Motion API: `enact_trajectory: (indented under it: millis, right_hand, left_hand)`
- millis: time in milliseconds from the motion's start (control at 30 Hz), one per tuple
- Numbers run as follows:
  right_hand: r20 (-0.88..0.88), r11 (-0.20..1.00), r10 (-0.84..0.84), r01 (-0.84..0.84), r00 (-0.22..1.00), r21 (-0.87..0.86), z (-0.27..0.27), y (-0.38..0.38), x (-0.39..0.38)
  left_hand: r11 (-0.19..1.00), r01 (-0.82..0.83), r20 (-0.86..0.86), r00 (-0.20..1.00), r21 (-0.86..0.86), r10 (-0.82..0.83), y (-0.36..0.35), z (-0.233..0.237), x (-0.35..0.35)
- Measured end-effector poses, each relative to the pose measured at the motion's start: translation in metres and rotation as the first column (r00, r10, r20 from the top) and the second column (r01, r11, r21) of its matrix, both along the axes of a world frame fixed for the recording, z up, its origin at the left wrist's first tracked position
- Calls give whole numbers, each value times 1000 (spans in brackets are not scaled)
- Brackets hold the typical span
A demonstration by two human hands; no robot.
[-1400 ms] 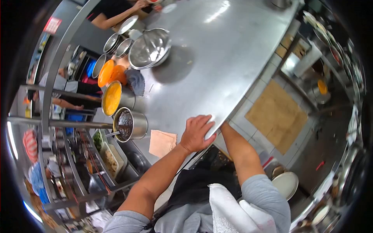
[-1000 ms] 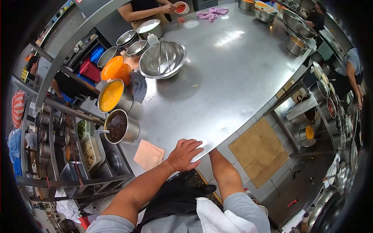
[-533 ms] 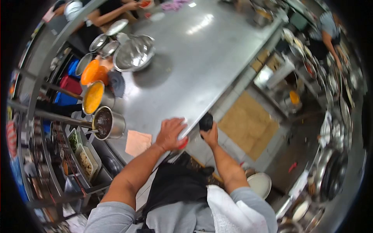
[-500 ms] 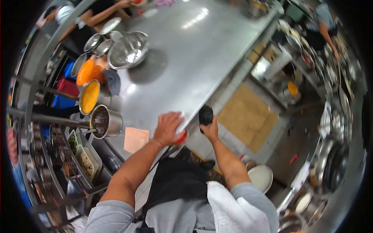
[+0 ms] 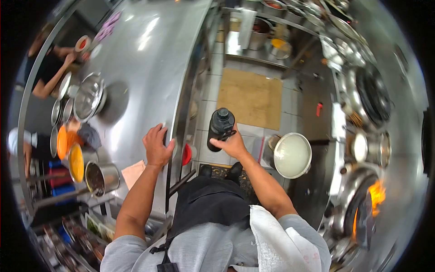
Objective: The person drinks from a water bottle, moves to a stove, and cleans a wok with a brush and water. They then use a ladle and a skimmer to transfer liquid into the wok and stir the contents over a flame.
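My right hand [image 5: 232,144] is wrapped round a black water bottle [image 5: 220,129] with a screw cap, held upright in front of my apron. The bottle is over the floor of the aisle, clear of the counter. My left hand [image 5: 157,146] rests on the edge of the steel counter [image 5: 140,86], fingers spread, with nothing in it. A folded pinkish cloth [image 5: 133,174] lies on the counter near my left forearm. Below the counter edge, a red object [image 5: 186,154] shows beside my left hand.
A white-topped bucket [image 5: 292,155] stands right of my right arm. Flames [image 5: 376,197] rise by a wok at the far right. Pots of dark sauce [image 5: 102,177] and yellow liquid [image 5: 77,163] stand at the left. Cardboard [image 5: 250,99] covers part of the floor. Other people work at the left.
My view has turned to the right, and the counter now lies further left. The black bottle shows more fully in my right hand. My left hand stays on the counter edge.
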State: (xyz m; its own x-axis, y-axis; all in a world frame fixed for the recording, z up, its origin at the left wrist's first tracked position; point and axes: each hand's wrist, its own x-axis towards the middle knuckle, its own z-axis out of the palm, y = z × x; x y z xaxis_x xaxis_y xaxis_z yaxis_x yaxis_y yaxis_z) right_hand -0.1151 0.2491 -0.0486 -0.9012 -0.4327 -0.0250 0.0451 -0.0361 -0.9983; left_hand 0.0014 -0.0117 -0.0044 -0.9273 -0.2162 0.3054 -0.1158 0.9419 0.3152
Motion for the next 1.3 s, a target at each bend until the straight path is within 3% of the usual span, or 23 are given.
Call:
enact_trajectory:
  millis: [33,67,133,167,200,267,300,333,367,433,500,533,600,667,767,800,900,933,1033,1067,1167,1200,1300]
  right_hand:
    - [85,999,7,-3,996,-44,25,13,16]
    - [47,1000,21,-21,999,-8,54,29,32]
    - [42,998,54,-55,998,18,122,56,63]
    - [75,997,76,-77,994,5,155,70,81]
    - [83,993,116,-114,990,-23,179,80,94]
    - [97,971,217,-204,971,-127,215,95,117]
    - [96,944,286,-262,953,-201,228,97,127]
    - [138,916,339,-293,931,-274,204,98,137]
    - [158,906,326,-260,932,-336,210,96,155]
    - [177,859,337,-225,925,-460,227,88,184]
    - [52,921,227,-197,973,-337,241,86,216]
    - [-41,968,111,-117,993,-224,243,86,238]
    - [-275,999,-51,54,960,4,247,86,275]
    - [-314,985,-102,140,944,101,254,82,302]
    - [-358,855,-352,453,864,253,274,74,334]
    - [-375,771,-440,557,816,308,277,73,341]
    - [-555,475,-621,829,554,296,258,74,358]
    - [-535,457,-629,825,564,332,252,80,369]
    - [-613,448,-661,883,434,142,251,103,396]
    - [-599,456,-673,881,434,126,248,113,408]
    - [-619,477,-662,875,423,87,250,136,434]
    - [-619,471,-661,877,424,99,250,141,441]
    - [-616,447,-678,890,401,87,248,150,460]
  left_hand:
    - [1000,3,-8,1000,-21,-3,-1,-2,4]
    - [999,15,-31,999,-42,-16,-3,-6,2]
    - [995,-5,-14,1000,100,6,-14,-25,-2]
    - [782,14,27,999,623,-40,0,-7,-13]
    - [323,-36,86,986,946,-141,22,30,-27]
    - [-16,321,-294,847,947,-444,76,92,-42]
    - [-87,580,-521,644,810,-560,108,125,-50]
    - [-306,548,-611,552,778,-567,132,152,-48]
    - [-429,469,-636,551,772,-541,156,188,-33]
    - [-687,378,-783,355,620,-511,185,230,0]
    - [-772,261,-812,108,580,-574,184,233,7]
    - [-816,192,-838,136,545,-528,190,239,27]
    - [-860,174,-864,-75,479,-497,194,249,41]
    - [-897,129,-872,-214,423,-441,200,259,53]
    - [-829,291,-842,-118,478,-527,202,266,72]
    - [-733,403,-786,-52,548,-616,202,267,79]
    - [-542,649,-712,0,534,-702,222,263,98]
    - [-537,647,-714,18,542,-700,230,261,107]
    - [-483,677,-668,18,555,-744,231,247,111]
    - [-467,588,-600,40,661,-799,227,246,110]
    - [-499,517,-619,78,696,-782,266,269,121]
    - [-528,578,-644,-6,622,-765,288,280,128]
    - [-555,329,-518,-201,764,-832,313,295,162]
